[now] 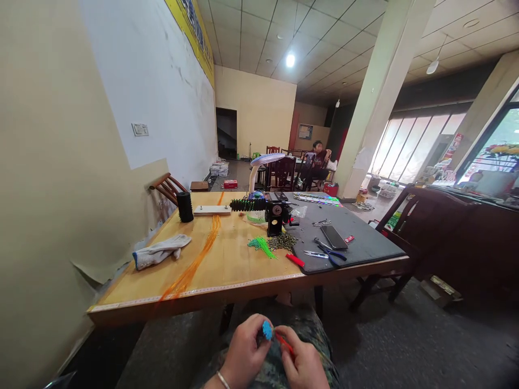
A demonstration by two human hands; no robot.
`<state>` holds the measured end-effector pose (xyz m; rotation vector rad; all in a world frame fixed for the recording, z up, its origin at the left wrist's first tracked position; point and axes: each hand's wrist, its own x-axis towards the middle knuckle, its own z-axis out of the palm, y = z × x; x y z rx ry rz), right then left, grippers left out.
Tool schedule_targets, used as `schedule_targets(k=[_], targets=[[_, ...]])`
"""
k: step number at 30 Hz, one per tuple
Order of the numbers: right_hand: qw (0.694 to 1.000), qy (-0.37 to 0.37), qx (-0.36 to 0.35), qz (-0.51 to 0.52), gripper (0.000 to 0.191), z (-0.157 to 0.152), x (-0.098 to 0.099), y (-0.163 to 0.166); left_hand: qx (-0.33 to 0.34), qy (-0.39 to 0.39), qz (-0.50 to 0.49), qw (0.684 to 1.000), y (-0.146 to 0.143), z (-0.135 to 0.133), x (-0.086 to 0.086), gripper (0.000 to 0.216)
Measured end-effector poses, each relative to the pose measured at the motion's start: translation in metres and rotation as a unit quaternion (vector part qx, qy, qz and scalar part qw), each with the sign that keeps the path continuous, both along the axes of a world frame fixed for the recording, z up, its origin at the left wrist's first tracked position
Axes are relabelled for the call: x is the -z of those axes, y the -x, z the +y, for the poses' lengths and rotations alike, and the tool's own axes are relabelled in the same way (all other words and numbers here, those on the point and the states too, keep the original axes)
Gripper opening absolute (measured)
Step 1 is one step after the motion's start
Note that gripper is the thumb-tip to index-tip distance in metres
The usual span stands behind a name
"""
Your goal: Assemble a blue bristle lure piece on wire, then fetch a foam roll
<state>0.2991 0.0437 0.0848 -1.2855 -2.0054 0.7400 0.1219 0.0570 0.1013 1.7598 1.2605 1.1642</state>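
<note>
Both my hands are low in front of me, over my lap, below the wooden table's (227, 259) front edge. My left hand (245, 351) pinches a small blue tuft (266, 329) between thumb and fingers. My right hand (302, 362) is closed on a thin red tool (285, 343) whose tip points at the tuft. The two hands almost touch. A bracelet sits on my left wrist.
On the table lie a white glove (160, 251), orange strands (194, 262), green strands (263, 247), a black machine (274, 213), a lamp (263, 162), a grey mat (365, 243) with a phone (333, 236) and scissors (330, 254). A dark chair (409, 227) stands to the right. A person sits far back.
</note>
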Motion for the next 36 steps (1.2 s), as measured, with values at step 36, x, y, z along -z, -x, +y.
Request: schedule_targets(k=[36], targets=[[0.991,-0.104,0.084,0.021,0.040,-0.005,0.018,0.006,0.037,0.152,-0.083,0.984,-0.008,0.012,0.002,0.030]])
